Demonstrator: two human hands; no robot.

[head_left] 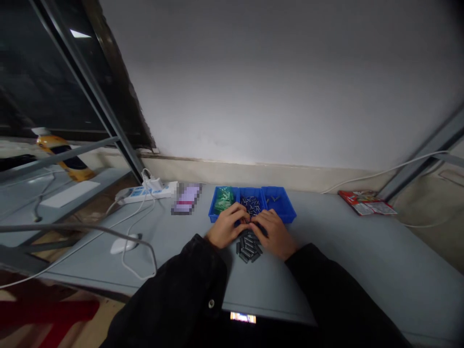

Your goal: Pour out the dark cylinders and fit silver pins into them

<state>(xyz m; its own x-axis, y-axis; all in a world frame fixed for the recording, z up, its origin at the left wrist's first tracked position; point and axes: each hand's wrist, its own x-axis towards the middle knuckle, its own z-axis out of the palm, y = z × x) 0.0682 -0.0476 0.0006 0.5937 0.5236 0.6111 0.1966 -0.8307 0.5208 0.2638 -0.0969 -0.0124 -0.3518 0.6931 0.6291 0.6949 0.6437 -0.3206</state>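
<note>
The left hand [227, 225] and right hand [273, 234] curl inward and meet at the near rim of a blue three-compartment parts tray [290, 217], their fingertips close together over the middle compartment's small metal pins [251, 205]. I cannot tell whether either hand is grasping a pin or something else, as the fingers hide whatever lies between them. The work in hand looks like close fingerwork at the tray, judging by the hands' position. A heap of dark cylindrical parts [248, 246] lies on the grey table [362, 251] just below the hands, touching neither tray nor wrists as far as this view shows. Green circuit boards [224, 199] fill the left compartment. Open tabletop stretches to both sides, while the tray's far side sits near the wall.
</note>
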